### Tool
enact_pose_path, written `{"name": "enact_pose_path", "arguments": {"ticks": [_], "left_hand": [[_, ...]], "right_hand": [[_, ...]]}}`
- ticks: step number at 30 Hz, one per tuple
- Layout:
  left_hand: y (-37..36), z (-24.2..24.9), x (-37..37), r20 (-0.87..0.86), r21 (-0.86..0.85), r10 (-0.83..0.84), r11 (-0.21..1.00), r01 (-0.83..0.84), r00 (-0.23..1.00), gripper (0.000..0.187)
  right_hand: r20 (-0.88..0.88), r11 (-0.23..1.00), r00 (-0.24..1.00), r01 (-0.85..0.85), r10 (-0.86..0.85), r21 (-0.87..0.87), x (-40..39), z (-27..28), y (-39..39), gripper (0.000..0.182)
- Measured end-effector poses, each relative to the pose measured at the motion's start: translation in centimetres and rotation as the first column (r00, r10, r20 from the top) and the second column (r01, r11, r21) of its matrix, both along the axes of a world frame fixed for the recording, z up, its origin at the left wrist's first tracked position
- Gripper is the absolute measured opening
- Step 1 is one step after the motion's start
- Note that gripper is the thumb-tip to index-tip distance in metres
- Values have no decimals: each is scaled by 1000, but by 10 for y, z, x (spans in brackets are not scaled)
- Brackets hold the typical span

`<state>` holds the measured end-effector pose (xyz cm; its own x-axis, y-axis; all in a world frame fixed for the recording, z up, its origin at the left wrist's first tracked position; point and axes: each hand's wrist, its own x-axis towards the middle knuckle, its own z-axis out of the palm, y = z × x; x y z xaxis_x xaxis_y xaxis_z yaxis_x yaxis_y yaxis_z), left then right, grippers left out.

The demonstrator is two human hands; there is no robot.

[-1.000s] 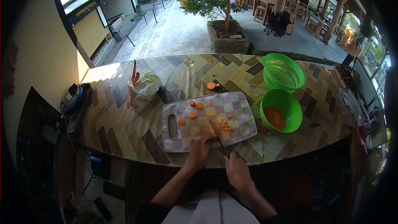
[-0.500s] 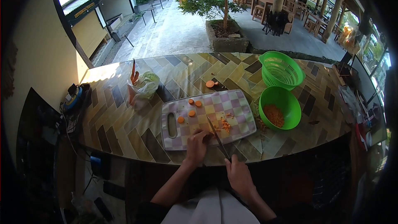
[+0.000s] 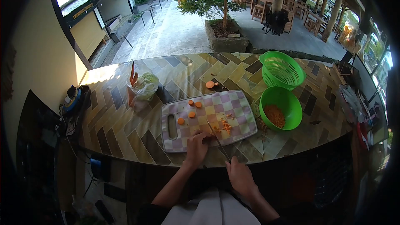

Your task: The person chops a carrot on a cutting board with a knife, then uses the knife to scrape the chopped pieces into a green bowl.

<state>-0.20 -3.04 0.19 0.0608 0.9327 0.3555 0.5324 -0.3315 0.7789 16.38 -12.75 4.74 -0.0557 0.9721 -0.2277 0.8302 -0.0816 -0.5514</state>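
My right hand (image 3: pixel 240 178) is wrapped around the handle of a kitchen knife (image 3: pixel 218 142), whose blade slants up and left over the checkered cutting board (image 3: pixel 179 144). Just left of the blade, my left hand (image 3: pixel 196 149) rests at the board's near edge with its fingers curled together. Whatever is under those fingertips is hidden, though a bit of orange shows beside them. Finely chopped carrot (image 3: pixel 226 128) lies right of the blade. Several carrot slices (image 3: pixel 191 114) are spread over the board's left half.
A green bowl (image 3: pixel 295 107) with chopped carrot inside stands right of the board, a green colander (image 3: pixel 284 68) behind it. Carrot pieces (image 3: pixel 210 84) lie beyond the board. A plastic bag (image 3: pixel 146 88) with vegetables sits at left on the patterned table (image 3: pixel 125 135).
The whole view has shifted very slightly. The knife has turned a little beside my left fingers; both hands stay in nearly the same place.
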Motion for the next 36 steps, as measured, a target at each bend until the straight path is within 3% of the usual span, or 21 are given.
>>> {"name": "enact_pose_path", "arguments": {"ticks": [5,8,11,15,36], "left_hand": [[3,-4,-2,-31,-29,-1,1000,0,1000,22],[4,-3,-1,14,-15,-32,999,32,999,20],[4,2,-1,35,-34,-30,999,31,999,19],[5,-1,-2,26,7,-33,999,33,999,22],[1,0,-4,19,-15,3,1000,-2,1000,17]], "right_hand": [[59,999,998,-32,34,-19,-5,7,9,32],[50,998,999,-5,2,56,3,-4,14,34],[-76,994,997,-10,18,110,22,-9,19,37],[-182,999,983,5,3,41,21,0,11,38],[-141,1000,990,-17,15,-8,9,3,6,37]]}}
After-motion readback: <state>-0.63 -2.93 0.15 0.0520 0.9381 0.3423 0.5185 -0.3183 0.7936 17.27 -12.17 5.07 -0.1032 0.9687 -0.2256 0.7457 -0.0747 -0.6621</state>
